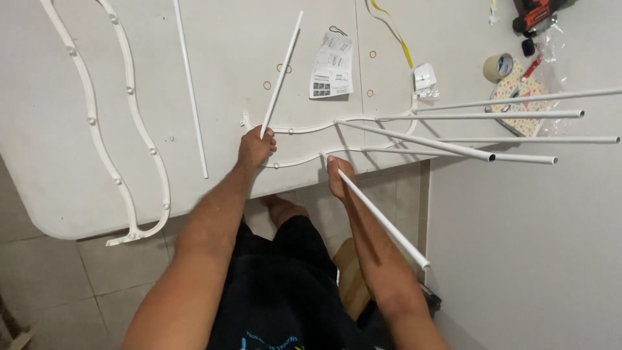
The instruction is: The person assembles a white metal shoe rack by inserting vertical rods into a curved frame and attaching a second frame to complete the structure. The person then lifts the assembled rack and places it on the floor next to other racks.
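1. While gripping a thin white rod (282,70) at its near end, left hand (254,148) closed in a fist around it, at the near edge of the white table (58,181); rod slanting away toward the far right across the tabletop.
2. Right hand (338,176) wrapped around a second white tube (382,219), fingers curled shut on its far end; tube running back toward the near right, past the forearm, open end showing over the floor.
3. Between and just beyond both hands, a wavy white plastic frame piece (304,155) lying at the table's near edge, studded with small pegs.
4. Fitted into that frame piece, five more white tubes (518,139) fanning out to the right, beyond the table's edge.
5. On the left of the table, a larger wavy white frame (133,104), with a loose white rod (191,91) lying just to its right.
6. Farther off, a folded instruction sheet (332,66), a few rubber bands (267,85) near it, a roll of tape (497,67), a patterned notebook (521,100) and a red power drill (538,14) at the far right corner.
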